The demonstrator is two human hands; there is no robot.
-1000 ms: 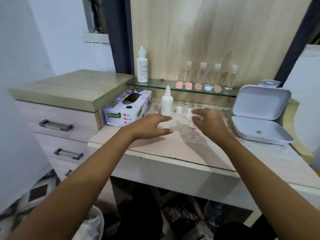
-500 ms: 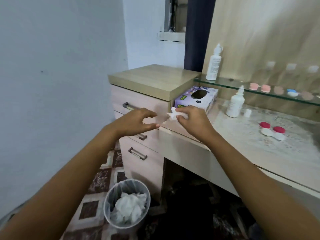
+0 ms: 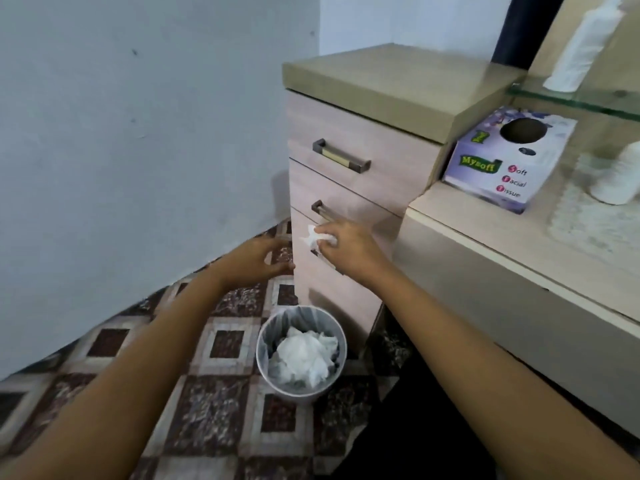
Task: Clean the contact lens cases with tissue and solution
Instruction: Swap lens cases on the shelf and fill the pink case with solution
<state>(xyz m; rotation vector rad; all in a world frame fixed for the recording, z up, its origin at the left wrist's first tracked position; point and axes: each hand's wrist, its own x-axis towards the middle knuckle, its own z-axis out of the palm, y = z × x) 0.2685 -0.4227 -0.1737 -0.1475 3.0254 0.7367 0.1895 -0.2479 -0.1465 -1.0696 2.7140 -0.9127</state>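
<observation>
You have one view, from a wide-angle camera on your head. It faces forward and steeply down at the tiled floor (image 3: pixel 221 410). Your forearms enter from the bottom edge, and the left hand (image 3: pixel 254 259) and right hand (image 3: pixel 349 251) meet near mid-frame, close enough to show the crumpled tissue (image 3: pixel 311 239). The waste bin (image 3: pixel 264 336) lies just below them, the drawer unit (image 3: pixel 346 188) behind. The desk (image 3: pixel 485 244) and tissue box (image 3: pixel 498 168) run off the right side, and the wall (image 3: pixel 138 133) fills the left.

Home vanity corner, drawer unit (image 3: pixel 349 188), tissue box (image 3: pixel 498 168), waste bin (image 3: pixel 298 396), patterned floor tiles (image 3: pixel 214 414)
</observation>
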